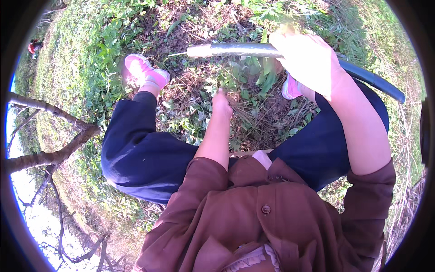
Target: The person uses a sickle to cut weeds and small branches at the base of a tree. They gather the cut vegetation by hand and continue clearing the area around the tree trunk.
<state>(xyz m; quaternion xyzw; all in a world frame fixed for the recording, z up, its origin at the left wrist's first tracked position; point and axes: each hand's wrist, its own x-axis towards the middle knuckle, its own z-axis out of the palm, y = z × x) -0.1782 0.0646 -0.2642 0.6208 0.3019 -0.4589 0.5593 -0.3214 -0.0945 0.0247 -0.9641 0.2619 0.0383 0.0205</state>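
Note:
My right hand [304, 63], washed out by sunlight, is closed around a long dark tubular handle [244, 49]. The handle crosses above the ground from left to right and looks bent by the lens. Its left end has a pale collar [199, 51], from which a thin pointed metal piece [177, 54] sticks out; its exact shape cannot be told from this angle. Lower and to the left, my left hand [222, 103] is closed low among leafy weeds [226, 80], gripping some of their stems. The fingers are partly hidden by leaves.
Pink shoes [144, 69] stand wide apart on weedy ground. Dry cut-looking stalks [258, 122] lie between my legs. Bare tree branches [68, 146] reach in at the left. Far off at the upper left is a person in red [33, 47].

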